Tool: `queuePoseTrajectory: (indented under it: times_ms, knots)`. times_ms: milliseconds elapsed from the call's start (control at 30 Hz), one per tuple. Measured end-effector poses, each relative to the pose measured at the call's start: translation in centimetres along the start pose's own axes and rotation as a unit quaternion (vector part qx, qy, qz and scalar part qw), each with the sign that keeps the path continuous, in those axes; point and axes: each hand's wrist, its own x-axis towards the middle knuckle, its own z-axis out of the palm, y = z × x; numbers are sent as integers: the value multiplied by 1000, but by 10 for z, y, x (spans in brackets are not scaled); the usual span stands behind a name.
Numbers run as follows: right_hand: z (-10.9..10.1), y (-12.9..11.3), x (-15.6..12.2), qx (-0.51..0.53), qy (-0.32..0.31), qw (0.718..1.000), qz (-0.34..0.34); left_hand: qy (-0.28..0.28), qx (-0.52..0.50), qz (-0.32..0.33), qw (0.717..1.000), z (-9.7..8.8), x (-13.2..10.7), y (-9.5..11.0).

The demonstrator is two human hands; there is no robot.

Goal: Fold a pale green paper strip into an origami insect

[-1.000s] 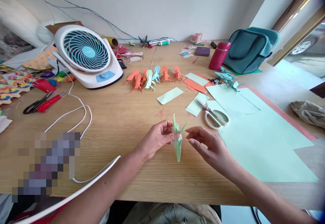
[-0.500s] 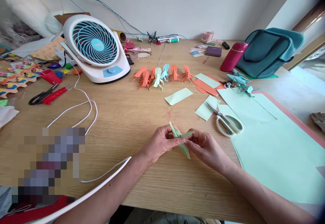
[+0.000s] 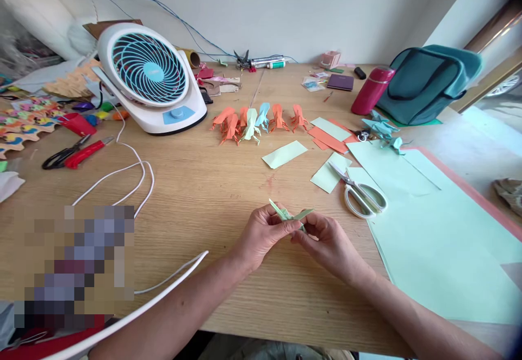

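Observation:
Between my two hands, above the front of the wooden table, is a light green folded paper [image 3: 304,214] with narrow pointed flaps. My left hand [image 3: 267,233] pinches it from the left, thumb on top. From the right, the fingers of my right hand [image 3: 326,240] close on its lower part, which they mostly hide. Farther back stand several folded paper figures [image 3: 231,126], orange, pale green and blue, shaped like long-legged insects. A loose light green paper strip [image 3: 284,154] lies in front of them.
Right of my hands, white-handled scissors [image 3: 362,194] rest partly on green paper sheets [image 3: 440,246]. A red bottle [image 3: 373,91] and a teal bag [image 3: 428,85] stand behind. A fan [image 3: 153,80] is at back left; its white cable [image 3: 142,164] crosses the table near my left arm.
The long lower flap of the folded paper, which pointed down toward me, is now gathered up into my right fingers. My right hand has shifted slightly, and the view has moved a little.

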Motion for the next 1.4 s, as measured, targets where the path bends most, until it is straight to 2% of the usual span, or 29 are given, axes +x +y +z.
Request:
queuePoseTrajectory:
  times_ms: [200, 333, 600, 733, 867, 1000, 1233, 1400]
  knots:
    - [1, -1, 0, 17, -28, 999, 8, 26, 111, 28, 993, -5, 0, 1]
    - [1, 0, 0, 39, -38, 998, 19, 42, 112, 20, 993, -7, 1, -2]
    - [-1, 2, 0, 55, -36, 997, 46, 32, 112, -2, 993, -9, 2, 0]
    - [-6, 5, 2, 47, -22, 997, 56, 40, 167, 62, 983, -13, 1, 8]
    - [-13, 9, 5, 35, -25, 998, 48, 57, 264, 148, 951, -20, 3, 18]
    - [-20, 12, 5, -8, -26, 999, 21, 25, 377, 203, 903, -28, 5, 26]
    - [-22, 7, 3, -119, -20, 992, -40, -38, 533, 252, 807, -35, 5, 31]
    - [-18, 5, 4, -150, -22, 986, -65, -33, 579, 259, 772, -30, 2, 27]
